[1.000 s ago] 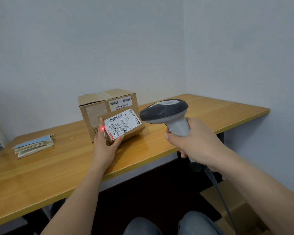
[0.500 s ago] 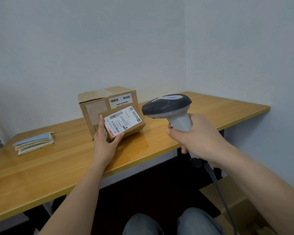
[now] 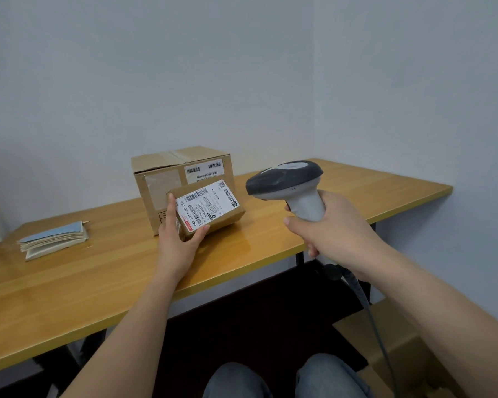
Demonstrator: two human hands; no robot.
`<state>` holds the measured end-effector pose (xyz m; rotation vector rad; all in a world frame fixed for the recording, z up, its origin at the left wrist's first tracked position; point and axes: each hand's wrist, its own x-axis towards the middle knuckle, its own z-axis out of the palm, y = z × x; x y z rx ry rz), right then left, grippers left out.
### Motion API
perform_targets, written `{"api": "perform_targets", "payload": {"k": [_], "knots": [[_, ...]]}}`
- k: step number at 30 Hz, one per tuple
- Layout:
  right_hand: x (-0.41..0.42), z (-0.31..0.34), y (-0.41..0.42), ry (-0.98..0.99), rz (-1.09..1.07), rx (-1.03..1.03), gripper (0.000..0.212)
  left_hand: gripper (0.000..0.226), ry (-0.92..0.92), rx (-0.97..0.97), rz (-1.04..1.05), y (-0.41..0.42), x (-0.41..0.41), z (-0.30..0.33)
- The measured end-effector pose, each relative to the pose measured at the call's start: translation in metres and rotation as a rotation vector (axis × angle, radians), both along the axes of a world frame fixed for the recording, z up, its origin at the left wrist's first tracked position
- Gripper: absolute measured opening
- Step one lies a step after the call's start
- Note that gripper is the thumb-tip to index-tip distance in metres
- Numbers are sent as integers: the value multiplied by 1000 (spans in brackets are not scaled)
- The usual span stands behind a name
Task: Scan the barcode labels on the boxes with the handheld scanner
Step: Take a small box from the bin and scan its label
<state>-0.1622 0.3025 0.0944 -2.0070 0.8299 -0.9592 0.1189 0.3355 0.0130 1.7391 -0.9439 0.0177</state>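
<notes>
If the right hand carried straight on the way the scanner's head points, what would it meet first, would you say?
Probably the small parcel that the left hand holds tilted on the table. The scanner in the right hand faces its label, though depth is unclear.

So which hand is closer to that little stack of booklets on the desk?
Left. The left hand holds the small labelled cardboard parcel, just right of the booklet stack; the right hand grips the grey handheld scanner farther right.
</notes>
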Motion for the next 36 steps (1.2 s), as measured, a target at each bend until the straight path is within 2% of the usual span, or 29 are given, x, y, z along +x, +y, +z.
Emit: {"api": "perform_targets", "payload": {"k": [6, 12, 18, 23, 32, 36], "knots": [[19, -1, -26, 165, -25, 0, 48, 97, 27, -25, -10, 2, -1, 1], [54, -23, -76, 371, -86, -191, 79, 91, 67, -14, -20, 4, -4, 3], [89, -46, -119, 536, -239, -288, 63, 89, 102, -48, 2, 2, 0, 2], [110, -64, -139, 535, -335, -281, 57, 89, 127, -55, 6, -1, 5, -1], [125, -72, -143, 586, -355, -295, 50, 89, 110, -37, -10, 0, 7, -1], [125, -65, -137, 696, -387, -350, 55, 83, 131, -1, -6, -1, 4, -1]]}}
